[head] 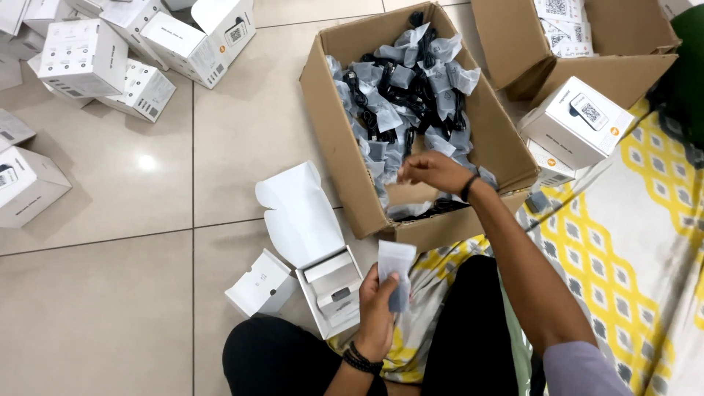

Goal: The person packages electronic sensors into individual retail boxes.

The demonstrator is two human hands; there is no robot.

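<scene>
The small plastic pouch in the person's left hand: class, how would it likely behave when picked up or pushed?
The small plastic pouch probably feels light, since the left hand pinches it upright with a few fingers. Its thin film looks floppy and perhaps slippery. It seems unlikely to roll; pushed on the tiled floor it would probably slide.

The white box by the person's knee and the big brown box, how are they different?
The white box is small, with its lid flipped up; the brown box is far bigger, with its flaps spread open. The white box holds a white tray insert; the brown box is heaped with bagged black cables. Both sit open on the tiled floor.
</scene>
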